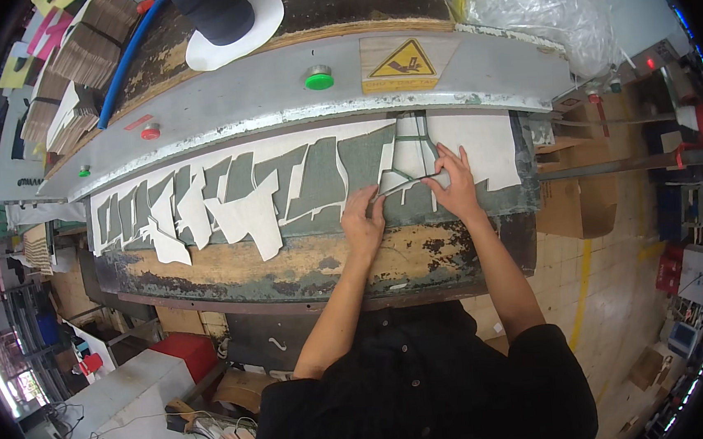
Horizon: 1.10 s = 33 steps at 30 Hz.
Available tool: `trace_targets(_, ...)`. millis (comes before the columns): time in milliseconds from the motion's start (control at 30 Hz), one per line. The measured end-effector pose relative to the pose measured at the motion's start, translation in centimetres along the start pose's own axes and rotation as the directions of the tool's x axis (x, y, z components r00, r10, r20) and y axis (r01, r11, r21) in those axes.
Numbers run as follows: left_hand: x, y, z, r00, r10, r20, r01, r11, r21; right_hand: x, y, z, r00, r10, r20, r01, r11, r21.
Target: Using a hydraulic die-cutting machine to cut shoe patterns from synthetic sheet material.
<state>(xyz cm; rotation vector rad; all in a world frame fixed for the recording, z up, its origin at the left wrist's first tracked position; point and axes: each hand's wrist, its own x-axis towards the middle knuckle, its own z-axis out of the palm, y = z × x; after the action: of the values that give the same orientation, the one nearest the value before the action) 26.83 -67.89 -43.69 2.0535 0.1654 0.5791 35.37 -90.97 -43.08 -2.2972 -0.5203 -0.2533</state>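
A thin dark-green metal cutting die (413, 138), an open outline with bars, lies on the white sheet material (486, 147) at the right part of the work surface. My left hand (362, 221) pinches the left end of its near edge between thumb and fingers. The right hand (457, 185) grips the die's near right side, with some fingers raised and apart. Left of the die, the sheet is a web of narrow white strips with cut openings that show the grey-green pad (315, 177). Loose white scraps (250, 215) hang over the pad's near edge.
Behind the pad runs a grey machine beam (259, 90) with a green button (319, 82), a red button (151, 132) and a yellow warning sign (401, 60). On top stand a black roll (215, 11) and a clear plastic bag (529, 11). A worn board edge (288, 257) lies nearest me.
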Motion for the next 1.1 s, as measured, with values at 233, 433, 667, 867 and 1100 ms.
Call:
trace_targets(233,0.0,-0.4,-0.7,0.996,0.075,0.050,-0.078,0.995,0.055,-0.4,0.1,0.1,0.998,-0.010,0.057,0.009,1.000,0.013)
trace_targets(433,0.2,-0.8,-0.5,0.995,0.084,0.058,-0.087,0.995,0.047,-0.2,0.2,0.4,0.999,-0.028,0.047,0.029,0.999,-0.013)
trace_targets(667,1.6,-0.2,-0.5,0.995,0.070,0.067,-0.070,0.998,0.003,0.6,0.4,0.1,0.999,-0.014,0.051,0.016,0.999,-0.035)
trace_targets(867,4.5,2.0,-2.2,0.996,-0.061,0.062,0.062,0.998,-0.015,0.1,-4.6,-1.4,0.992,0.058,-0.114,-0.058,0.998,0.003)
trace_targets(1100,15.9,7.7,-5.9,0.965,-0.105,-0.239,0.023,0.946,-0.323,-9.4,-10.2,-3.0,0.950,0.244,0.193,-0.270,0.955,0.123)
